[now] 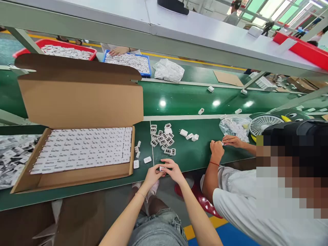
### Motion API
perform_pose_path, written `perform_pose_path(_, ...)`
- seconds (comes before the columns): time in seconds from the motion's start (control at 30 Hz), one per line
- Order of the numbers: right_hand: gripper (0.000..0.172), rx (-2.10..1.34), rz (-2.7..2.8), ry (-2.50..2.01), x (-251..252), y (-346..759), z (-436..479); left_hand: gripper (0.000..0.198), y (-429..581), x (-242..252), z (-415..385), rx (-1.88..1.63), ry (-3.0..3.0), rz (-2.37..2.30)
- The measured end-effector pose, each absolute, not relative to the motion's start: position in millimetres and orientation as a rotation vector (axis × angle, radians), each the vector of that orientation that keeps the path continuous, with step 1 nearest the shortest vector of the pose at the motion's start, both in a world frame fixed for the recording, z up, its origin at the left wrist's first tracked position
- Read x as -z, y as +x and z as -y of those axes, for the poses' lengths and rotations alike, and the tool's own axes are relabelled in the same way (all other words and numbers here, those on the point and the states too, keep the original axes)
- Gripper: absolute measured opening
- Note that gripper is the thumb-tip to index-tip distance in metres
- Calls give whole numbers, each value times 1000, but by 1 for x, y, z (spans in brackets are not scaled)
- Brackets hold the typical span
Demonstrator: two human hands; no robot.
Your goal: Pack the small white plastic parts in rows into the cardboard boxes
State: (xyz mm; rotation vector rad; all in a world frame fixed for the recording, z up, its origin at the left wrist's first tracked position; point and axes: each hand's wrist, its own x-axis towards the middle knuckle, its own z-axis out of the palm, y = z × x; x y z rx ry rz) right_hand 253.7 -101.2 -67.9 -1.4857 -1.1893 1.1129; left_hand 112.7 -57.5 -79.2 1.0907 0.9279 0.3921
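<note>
Close to the front edge of the bench, my left hand (153, 176) and my right hand (173, 169) meet around a small white charger (161, 168). The fingertips of both hands pinch it, and they hide much of its body. Just beyond lies a loose pile of white charger cubes (163, 138), several with dark port openings facing up. More white chargers (189, 136) sit right of the pile, one with its prongs showing. Left of my hands are two flat white pieces (147, 159) and some smaller white parts (137, 149).
An open cardboard box (82, 102) at left holds rows of printed white pieces. A bag of parts (17, 157) lies beyond it. At right, a co-worker's hands (217, 150) work near a plastic bag (237, 126) and a fan (266, 123). A green conveyor (179, 99) carries scattered chargers; a shelf (115, 17) spans overhead.
</note>
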Motion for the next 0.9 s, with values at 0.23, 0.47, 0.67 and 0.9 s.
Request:
perform_pose_path(0.23, 21, -1202, 1196, -1486, 72, 260, 111, 34, 111, 83, 57, -381, 1111, -916)
perform_pose_path(0.47, 22, -1118, 1317, -1522, 83, 260, 110, 40, 105, 77, 52, -317, 1039, -831)
perform_pose_path(0.67, 25, -1063, 1439, -1636, 82, 261, 110, 47, 99, 71, 48, -274, 816, -775)
perform_pose_path(0.9, 22, -1102, 1359, -1596, 80, 258, 111, 52, 100, 83, 51, -294, 739, -816)
